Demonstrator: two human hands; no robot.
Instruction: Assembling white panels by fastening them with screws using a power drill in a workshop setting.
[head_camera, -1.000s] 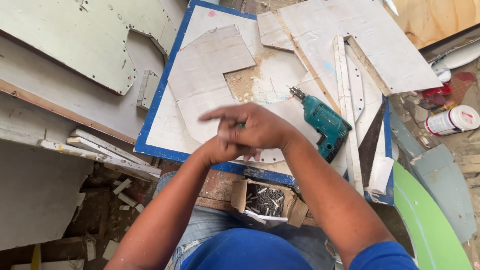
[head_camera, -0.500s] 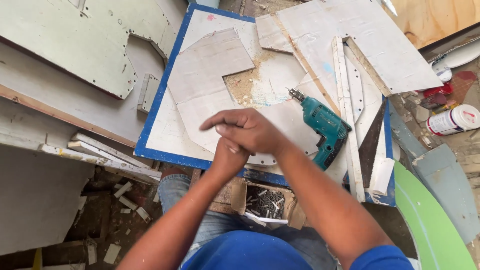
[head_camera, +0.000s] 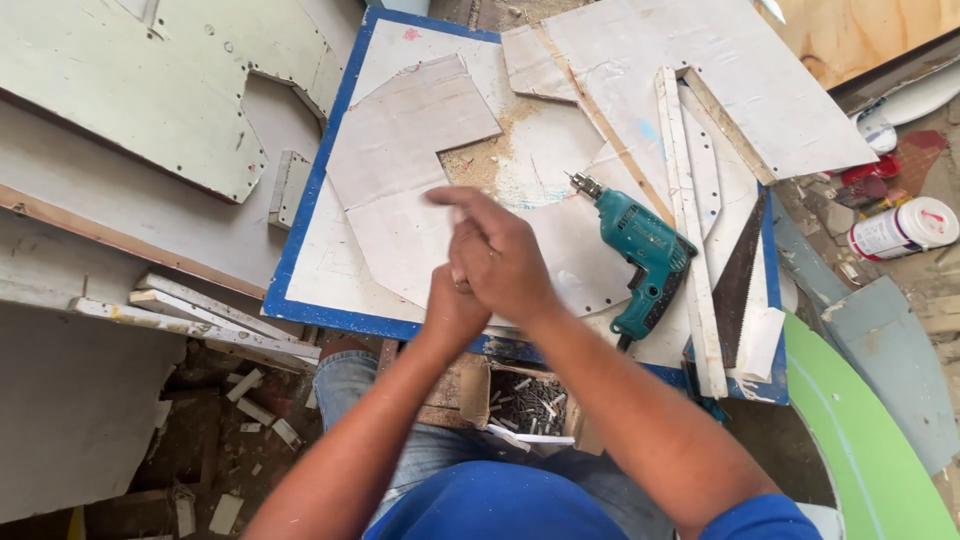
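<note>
Surface: a cluttered workshop spot; a blue-edged board (head_camera: 300, 265) serves as the bench, strewn with sawdust and pale offcuts, with rubble and scrap strips on the floor below.
Hands: the right hand (head_camera: 500, 255) lies over the left hand (head_camera: 452, 305), both raised above the near edge of the board and pressed together.
Grip: the right hand's fingers are extended and loosely curved, not clenched; the left hand is mostly covered, and whether anything small sits between the palms cannot be told.
Nearest piece: a notched grey panel (head_camera: 410, 190) lies flat on the board just beyond the hands.
Drill: a teal power drill (head_camera: 640, 255) lies on its side just right of the hands, untouched.
Drill axis: its long axis runs diagonally, bit toward the upper left and the far side of the board, handle toward the near right edge.
Step, as a judgement: the person appears between actions, rubbing or brushing the palms, with no tool in hand.
Next move, as a judgement: taking up the drill would call for the right hand to separate and reach right to the handle.
Other things: a handsaw (head_camera: 742, 275) beside white strips at right; an open box of screws (head_camera: 530, 405) under the near edge; a white can (head_camera: 900, 230) far right.
</note>
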